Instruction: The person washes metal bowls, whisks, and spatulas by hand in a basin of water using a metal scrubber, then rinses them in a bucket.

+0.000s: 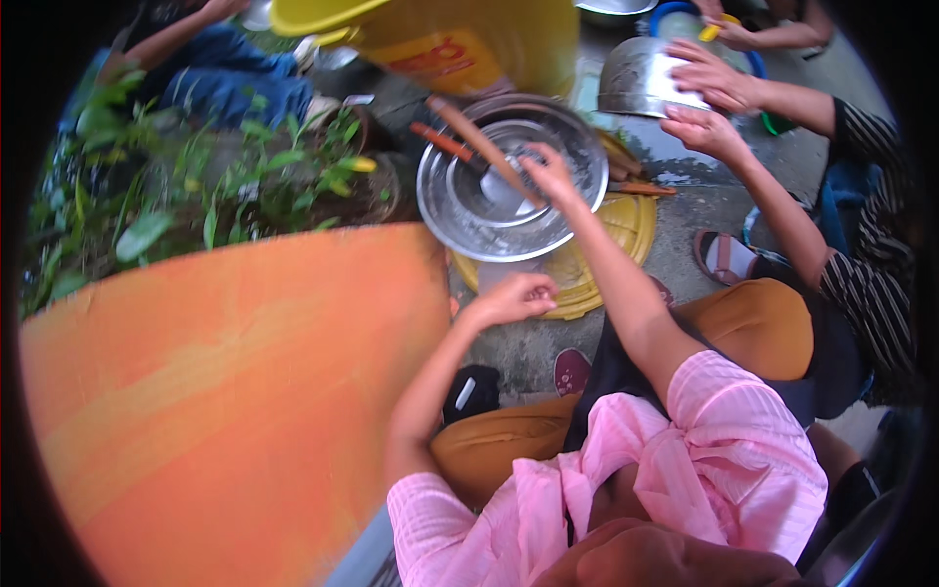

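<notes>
My right hand [549,174] reaches over a wide stainless steel basin [434,213], its fingers spread beside the lower end of a long wooden stick or handle [480,147]. Whether it touches the wood is unclear. Inside the basin lies a smaller metal bowl [462,205], along with a utensil with an orange-brown handle [440,141]. Wet, shiny patches mark the metal. Just below the basin's near rim, my left hand [513,297] is loosely curled, with nothing visible in it. The basin rests over a round yellow plastic lid [587,286].
A big yellow tub [469,44] stands behind the basin. At right, another person's hands [708,95] hold a metal pot [634,77]. More wooden handles [623,172] lie beside the basin. Plants [220,183] and an orange painted surface [242,389] border the left.
</notes>
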A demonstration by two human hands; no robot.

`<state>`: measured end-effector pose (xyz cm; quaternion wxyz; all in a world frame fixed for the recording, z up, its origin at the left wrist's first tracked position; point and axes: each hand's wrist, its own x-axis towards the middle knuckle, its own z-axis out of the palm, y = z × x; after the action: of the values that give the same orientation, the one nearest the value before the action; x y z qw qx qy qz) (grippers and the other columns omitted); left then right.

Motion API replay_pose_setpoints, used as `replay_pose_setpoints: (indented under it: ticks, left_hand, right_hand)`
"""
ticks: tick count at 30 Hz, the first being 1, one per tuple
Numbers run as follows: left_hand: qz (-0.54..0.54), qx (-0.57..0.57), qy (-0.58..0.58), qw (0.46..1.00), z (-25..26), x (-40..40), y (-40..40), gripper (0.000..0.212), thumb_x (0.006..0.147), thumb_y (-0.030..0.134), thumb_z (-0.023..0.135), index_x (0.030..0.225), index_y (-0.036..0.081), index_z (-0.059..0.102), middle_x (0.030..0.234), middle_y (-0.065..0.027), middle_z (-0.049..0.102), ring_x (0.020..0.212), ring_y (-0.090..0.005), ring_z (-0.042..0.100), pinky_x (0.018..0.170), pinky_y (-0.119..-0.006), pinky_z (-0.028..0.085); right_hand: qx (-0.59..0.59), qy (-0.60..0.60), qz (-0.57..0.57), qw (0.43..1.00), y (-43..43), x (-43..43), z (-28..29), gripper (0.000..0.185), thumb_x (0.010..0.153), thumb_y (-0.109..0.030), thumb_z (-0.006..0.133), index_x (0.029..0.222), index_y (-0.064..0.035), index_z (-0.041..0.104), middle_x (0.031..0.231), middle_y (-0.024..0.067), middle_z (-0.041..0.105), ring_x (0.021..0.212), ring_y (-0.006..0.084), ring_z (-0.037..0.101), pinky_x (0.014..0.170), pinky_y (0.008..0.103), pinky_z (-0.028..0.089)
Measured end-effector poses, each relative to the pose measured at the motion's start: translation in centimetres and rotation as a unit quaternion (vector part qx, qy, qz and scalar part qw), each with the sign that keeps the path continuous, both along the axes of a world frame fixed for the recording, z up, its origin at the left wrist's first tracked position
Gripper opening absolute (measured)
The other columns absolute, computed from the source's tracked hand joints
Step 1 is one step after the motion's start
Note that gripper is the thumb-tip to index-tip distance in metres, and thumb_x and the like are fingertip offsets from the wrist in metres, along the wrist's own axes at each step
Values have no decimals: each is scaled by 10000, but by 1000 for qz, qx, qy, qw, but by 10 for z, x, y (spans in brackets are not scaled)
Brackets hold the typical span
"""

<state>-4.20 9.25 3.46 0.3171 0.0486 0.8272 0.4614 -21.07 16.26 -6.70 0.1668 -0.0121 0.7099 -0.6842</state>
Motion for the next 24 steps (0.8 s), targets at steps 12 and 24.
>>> replay_pose_setpoints:
  ticks: [12,24]
  left_hand:
    - [-68,-638,320,697,-68,-137,-157,440,776,222,495,1164,25,435,1155,-163,461,1179,-304,322,980,-533,165]
    - [-183,-594,166,765,-24,-128,-74,168,751,273,575,756,113,626,812,-58,603,788,-197,598,640,-289,476]
  right_hand:
    - [350,-11,240,905,-49,0,-33,384,761,-143,502,1144,-133,478,1364,158,148,1246,402,154,1012,453,210]
    - [515,77,311,795,6,1,-89,568,724,-244,568,1265,-247,395,1420,63,86,1296,327,66,1000,527,121]
